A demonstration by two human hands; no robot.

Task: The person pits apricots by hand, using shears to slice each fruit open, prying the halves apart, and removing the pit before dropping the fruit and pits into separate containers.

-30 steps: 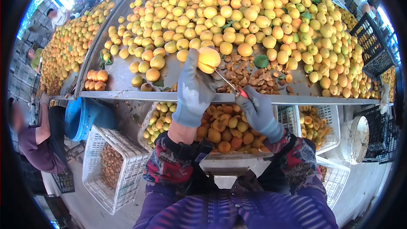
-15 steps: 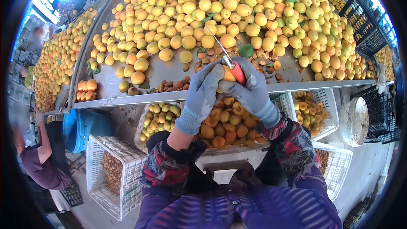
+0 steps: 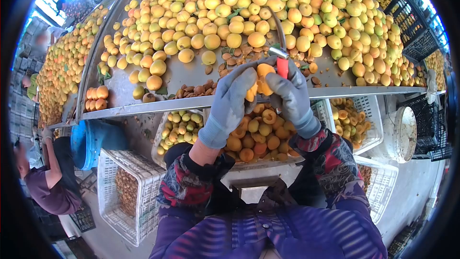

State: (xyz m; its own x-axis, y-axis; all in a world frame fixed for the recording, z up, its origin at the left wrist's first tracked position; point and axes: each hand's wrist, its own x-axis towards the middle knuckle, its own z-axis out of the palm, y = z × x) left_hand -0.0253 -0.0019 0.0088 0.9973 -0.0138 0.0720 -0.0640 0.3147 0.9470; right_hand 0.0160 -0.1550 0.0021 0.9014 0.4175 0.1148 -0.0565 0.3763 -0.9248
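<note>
My left hand (image 3: 231,97), in a grey glove, is closed on an opened apricot (image 3: 261,84) above the table's front edge. My gloved right hand (image 3: 293,93) grips the red handle of a knife (image 3: 282,67), its curved blade pointing up over the table, while its fingers touch the fruit's right side. Orange flesh shows between the two hands. Whether a pit is inside cannot be made out. Just below the hands is a crate of apricots (image 3: 261,136). Pits (image 3: 195,91) lie on the metal table left of my hands.
Whole apricots (image 3: 211,14) are heaped across the metal table (image 3: 163,107). White crates (image 3: 139,182) stand below on the left and right, with a blue barrel (image 3: 88,146) at left and a white bucket (image 3: 405,134) at right. A co-worker (image 3: 50,184) sits at far left.
The apricot has gone from closed to opened, its halves spread apart. The knife has turned to the right, its blade now more upright and away from the fruit.
</note>
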